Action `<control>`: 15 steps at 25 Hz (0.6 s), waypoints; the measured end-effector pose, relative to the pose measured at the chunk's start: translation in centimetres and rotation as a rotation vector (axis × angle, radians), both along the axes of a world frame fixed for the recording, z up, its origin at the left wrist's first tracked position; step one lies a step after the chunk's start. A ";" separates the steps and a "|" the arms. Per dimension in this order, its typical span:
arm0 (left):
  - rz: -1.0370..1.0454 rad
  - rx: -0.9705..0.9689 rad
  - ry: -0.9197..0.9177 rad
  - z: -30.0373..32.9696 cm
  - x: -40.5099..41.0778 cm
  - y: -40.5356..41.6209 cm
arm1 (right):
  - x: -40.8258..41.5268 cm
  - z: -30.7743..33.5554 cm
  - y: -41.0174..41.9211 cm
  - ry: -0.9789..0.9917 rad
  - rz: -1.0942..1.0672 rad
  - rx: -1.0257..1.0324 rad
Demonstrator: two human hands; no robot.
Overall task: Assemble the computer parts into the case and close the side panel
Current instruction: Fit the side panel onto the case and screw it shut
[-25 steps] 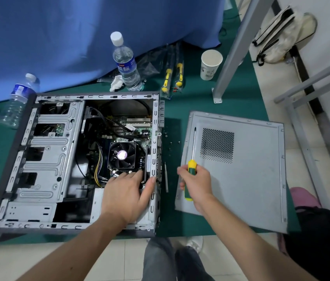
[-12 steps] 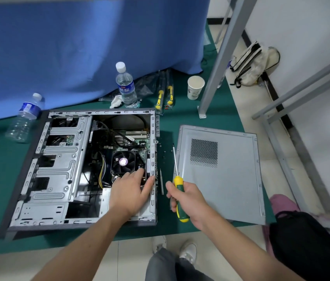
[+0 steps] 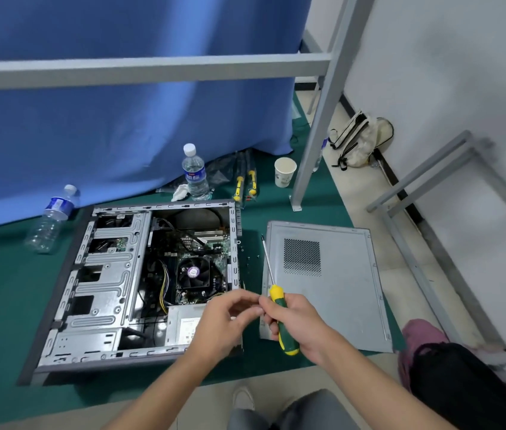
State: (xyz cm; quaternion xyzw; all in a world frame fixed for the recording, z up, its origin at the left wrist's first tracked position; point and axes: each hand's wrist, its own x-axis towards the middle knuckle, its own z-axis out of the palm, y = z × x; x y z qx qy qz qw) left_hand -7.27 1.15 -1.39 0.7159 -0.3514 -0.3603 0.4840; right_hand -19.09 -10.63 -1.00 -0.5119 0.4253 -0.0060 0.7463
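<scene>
The open computer case (image 3: 112,274) lies on its side on the green mat, with the CPU fan (image 3: 194,271) and the power supply (image 3: 183,327) inside. The grey side panel (image 3: 338,290) lies flat to its right. My right hand (image 3: 301,327) grips a yellow-green screwdriver (image 3: 282,324), its shaft pointing up and away over the panel's left edge. My left hand (image 3: 223,324) hovers above the case's near right corner with its fingers curved. Its fingertips meet those of the right hand, and I see nothing held in it. Small screws (image 3: 250,257) lie between case and panel.
Two water bottles (image 3: 195,173) (image 3: 53,218), a paper cup (image 3: 284,172) and packaged screwdrivers (image 3: 245,181) sit behind the case by the blue curtain. A grey metal frame leg (image 3: 310,150) stands at the back right. A black backpack (image 3: 462,386) lies at my right.
My left hand has lifted off the power supply and come up to meet the right hand. The right hand has raised the screwdriver. The view has pulled back and tilted up.
</scene>
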 end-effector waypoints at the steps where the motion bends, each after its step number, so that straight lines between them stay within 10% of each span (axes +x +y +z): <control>1: 0.008 -0.010 -0.005 0.4 0.1 0.0 | -0.1 0.3 0.1 -0.012 0.005 0.007; 15: 0.013 -0.221 0.134 3.7 0.4 -1.1 | -0.3 6.0 -1.7 -0.082 0.084 -0.112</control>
